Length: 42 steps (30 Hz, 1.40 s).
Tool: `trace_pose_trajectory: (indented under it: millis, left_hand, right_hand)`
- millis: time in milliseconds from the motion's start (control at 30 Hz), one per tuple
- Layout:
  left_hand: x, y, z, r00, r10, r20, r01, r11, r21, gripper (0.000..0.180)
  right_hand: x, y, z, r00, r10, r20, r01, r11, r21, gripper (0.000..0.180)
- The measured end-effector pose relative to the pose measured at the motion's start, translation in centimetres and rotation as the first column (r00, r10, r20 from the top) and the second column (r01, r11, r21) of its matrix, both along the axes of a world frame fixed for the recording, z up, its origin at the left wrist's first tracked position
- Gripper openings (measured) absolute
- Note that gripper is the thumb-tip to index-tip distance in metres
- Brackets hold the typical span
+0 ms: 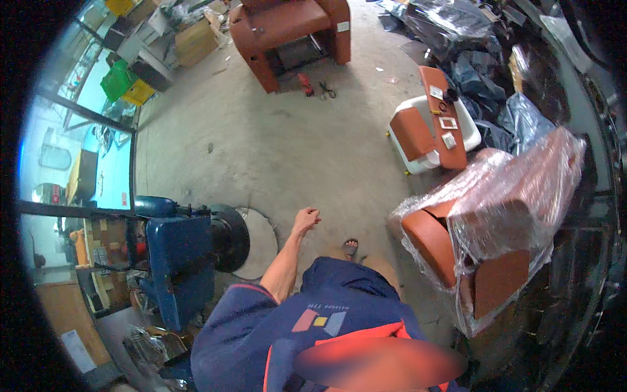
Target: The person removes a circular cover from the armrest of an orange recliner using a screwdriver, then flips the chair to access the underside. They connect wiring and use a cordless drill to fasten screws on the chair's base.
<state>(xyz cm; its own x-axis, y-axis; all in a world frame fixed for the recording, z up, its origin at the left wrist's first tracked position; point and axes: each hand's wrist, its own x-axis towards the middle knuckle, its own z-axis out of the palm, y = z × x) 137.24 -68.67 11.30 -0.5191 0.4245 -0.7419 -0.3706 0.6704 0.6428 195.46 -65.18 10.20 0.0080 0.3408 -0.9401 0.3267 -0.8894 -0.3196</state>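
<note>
Bare left hand (305, 220) loosely curled, round metal disc (256, 243) nearby

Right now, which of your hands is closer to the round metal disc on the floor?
Left. The left hand hangs just right of the disc, not touching it; the right hand is out of view.

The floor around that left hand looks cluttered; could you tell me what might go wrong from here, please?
The left hand hangs empty near the round metal base of the blue chair; a step that way might stub the sandalled foot. The plastic-wrapped armchair crowds the other side. Scissors lie loose on the floor ahead.
</note>
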Motion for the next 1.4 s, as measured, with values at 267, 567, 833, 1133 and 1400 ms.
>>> trace_pose_trajectory:
  millis: [267, 567, 833, 1133, 1400]
  left_hand:
    - [-8.4, -7.4, -4.8, 0.982, 0.187, 0.010, -0.185, 0.979, -0.090, 0.028]
    - [-10.8, -9.5, 0.0, 0.826, 0.531, 0.189, -0.450, 0.823, -0.346, 0.024]
    - [-23.8, -4.4, 0.1, 0.695, 0.695, 0.184, -0.645, 0.716, -0.265, 0.025]
    - [-53.7, -9.0, -0.9, 0.458, 0.862, 0.217, -0.816, 0.505, -0.282, 0.026]
    - [-94.7, -16.6, 1.5, 0.553, 0.823, -0.128, -0.827, 0.524, -0.204, 0.030]
  right_hand:
    - [-20.9, 24.6, 1.4, 0.925, 0.375, 0.053, -0.377, 0.926, 0.025, 0.011]
    - [-52.7, 45.5, -4.2, 0.460, 0.849, 0.260, -0.883, 0.407, 0.232, 0.018]
    - [-91.1, 52.6, 0.6, 0.564, 0.822, 0.079, -0.757, 0.477, 0.447, 0.017]
    - [-113.2, 45.0, -1.0, 0.500, 0.839, 0.216, -0.864, 0.466, 0.189, 0.004]
    - [-133.9, 40.0, 0.6, 0.180, 0.939, 0.292, -0.984, 0.170, 0.058, 0.023]
